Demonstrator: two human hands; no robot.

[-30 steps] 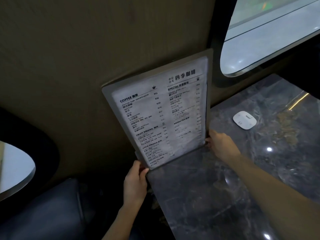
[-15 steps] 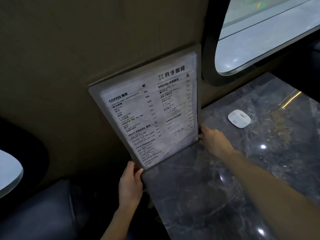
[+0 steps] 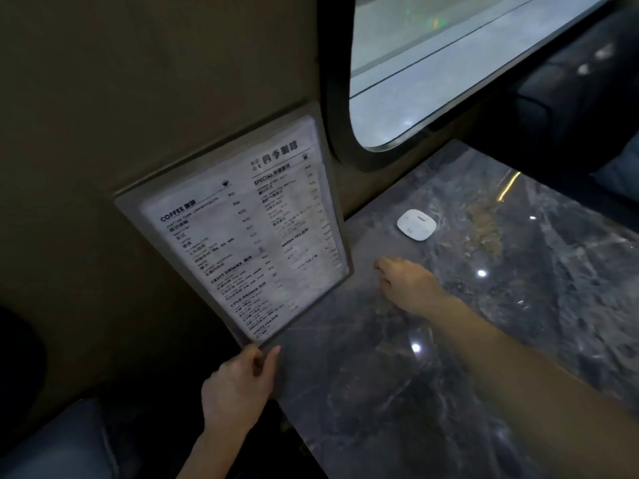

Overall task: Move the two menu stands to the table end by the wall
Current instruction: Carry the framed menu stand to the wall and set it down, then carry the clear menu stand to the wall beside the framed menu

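Note:
A grey-framed menu stand (image 3: 242,236) with a white printed menu stands upright against the brown wall at the end of the dark marble table (image 3: 432,375). My left hand (image 3: 238,385) pinches its lower left corner at the table's edge. My right hand (image 3: 404,281) hovers over the table just right of the stand, apart from it, fingers loosely spread and holding nothing. I see only one stand; whether a second one is behind it I cannot tell.
A small white rounded device (image 3: 416,225) lies on the table near the wall, right of the stand. A dark-framed window (image 3: 449,63) sits above the table. A dark upholstered seat (image 3: 69,444) is at the lower left.
My right hand has let go of the stand's right edge and drawn back to the right. The left hand keeps its hold on the lower corner.

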